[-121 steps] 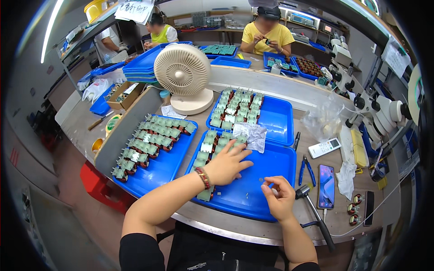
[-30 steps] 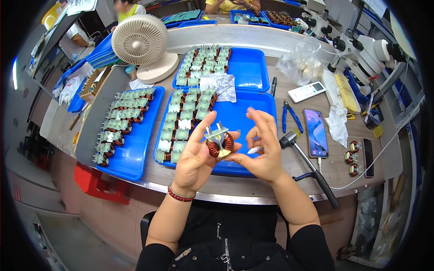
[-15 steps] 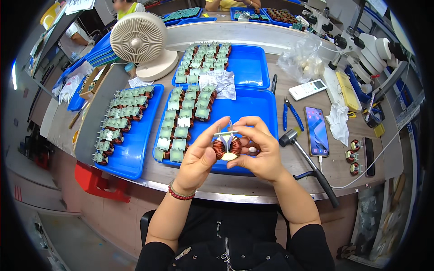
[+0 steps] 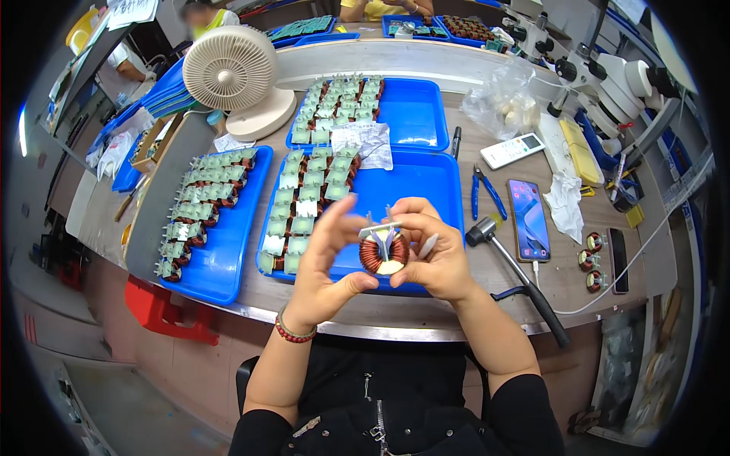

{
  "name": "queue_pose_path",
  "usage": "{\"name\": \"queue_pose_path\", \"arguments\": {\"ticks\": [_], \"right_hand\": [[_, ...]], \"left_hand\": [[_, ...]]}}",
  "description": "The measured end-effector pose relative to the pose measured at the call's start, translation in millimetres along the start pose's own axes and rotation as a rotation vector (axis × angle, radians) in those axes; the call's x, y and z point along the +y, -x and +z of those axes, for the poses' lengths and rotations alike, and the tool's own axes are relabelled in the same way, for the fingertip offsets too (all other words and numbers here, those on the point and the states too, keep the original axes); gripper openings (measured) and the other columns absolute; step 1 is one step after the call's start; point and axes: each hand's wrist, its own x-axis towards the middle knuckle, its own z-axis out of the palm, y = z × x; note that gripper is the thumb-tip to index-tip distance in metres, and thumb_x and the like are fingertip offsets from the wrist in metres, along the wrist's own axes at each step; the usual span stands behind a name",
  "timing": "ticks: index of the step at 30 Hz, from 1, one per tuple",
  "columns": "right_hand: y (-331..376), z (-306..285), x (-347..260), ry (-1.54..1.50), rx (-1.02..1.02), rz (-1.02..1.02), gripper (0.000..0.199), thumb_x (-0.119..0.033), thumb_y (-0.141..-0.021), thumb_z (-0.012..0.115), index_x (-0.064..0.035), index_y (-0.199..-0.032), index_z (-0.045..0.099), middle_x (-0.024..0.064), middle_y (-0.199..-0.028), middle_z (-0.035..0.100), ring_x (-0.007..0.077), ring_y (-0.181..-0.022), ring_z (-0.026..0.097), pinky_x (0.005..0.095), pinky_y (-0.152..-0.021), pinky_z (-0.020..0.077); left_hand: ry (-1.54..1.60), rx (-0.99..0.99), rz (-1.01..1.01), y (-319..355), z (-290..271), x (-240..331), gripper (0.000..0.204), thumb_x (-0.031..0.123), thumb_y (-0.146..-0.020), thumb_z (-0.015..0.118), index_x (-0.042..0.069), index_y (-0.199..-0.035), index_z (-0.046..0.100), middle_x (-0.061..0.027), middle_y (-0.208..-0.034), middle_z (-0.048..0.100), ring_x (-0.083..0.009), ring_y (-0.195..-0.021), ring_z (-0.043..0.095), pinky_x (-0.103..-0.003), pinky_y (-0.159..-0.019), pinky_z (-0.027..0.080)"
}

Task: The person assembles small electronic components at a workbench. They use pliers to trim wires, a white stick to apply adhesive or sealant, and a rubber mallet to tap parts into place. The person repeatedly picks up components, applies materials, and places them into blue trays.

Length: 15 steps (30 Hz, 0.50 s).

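Observation:
My right hand point(image 4: 437, 254) grips a toroidal coil point(image 4: 382, 251), fingers at its top plate and thumb at its base. The coil is a ring wound in copper-brown wire, with a pale divider in the middle, a thin plate with pins on top and a cream patch below. A small white pointed piece point(image 4: 429, 245) shows among the right fingers; its kind I cannot make out. Beside the coil, my left hand point(image 4: 323, 262) is spread, thumb near the coil's lower left and fingers slightly blurred. Below both hands lies a blue tray point(image 4: 411, 178) partly filled with similar coils point(image 4: 310, 209).
More coils stand in a left blue tray point(image 4: 228, 262) and a far one point(image 4: 414, 114), with a paper slip point(image 4: 372, 144) between. To the right are a hammer point(image 4: 525, 277), cutters point(image 4: 487, 194), a phone point(image 4: 530, 220), a remote point(image 4: 512, 150) and three coils point(image 4: 589, 261). A fan point(image 4: 232, 72) stands behind.
My left hand has let go of the coil and its fingers have spread away to the left. My right hand keeps the coil, turned slightly.

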Motion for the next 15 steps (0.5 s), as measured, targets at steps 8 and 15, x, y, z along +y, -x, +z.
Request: {"name": "queue_pose_path", "arguments": {"ticks": [8,15], "right_hand": [[5,3,12,-0.433,-0.174,0.463,0.056,-0.037,-0.074,0.071,-0.0048,-0.116,0.052,-0.0045,-0.076,0.051,0.0011,-0.057,0.036,0.0156,-0.045,0.0247],[-12,8,-23,0.525,-0.232,0.322,0.046,-0.035,-0.071,0.073,-0.0035,-0.102,0.061,0.0074,-0.093,0.058,0.0204,-0.091,0.053,0.0308,-0.076,0.0425]], "left_hand": [[-0.543,0.112,0.359,-3,11,12,0.037,-0.003,-0.063,0.066,0.007,-0.098,0.063,-0.0122,-0.102,0.054,-0.0259,-0.092,0.053,-0.034,-0.079,0.043],[-0.063,0.231,-0.06,22,2,3,0.024,0.003,-0.075,0.065,0.0,-0.098,0.057,-0.01,-0.093,0.06,-0.0195,-0.086,0.057,-0.03,-0.078,0.045]]}}
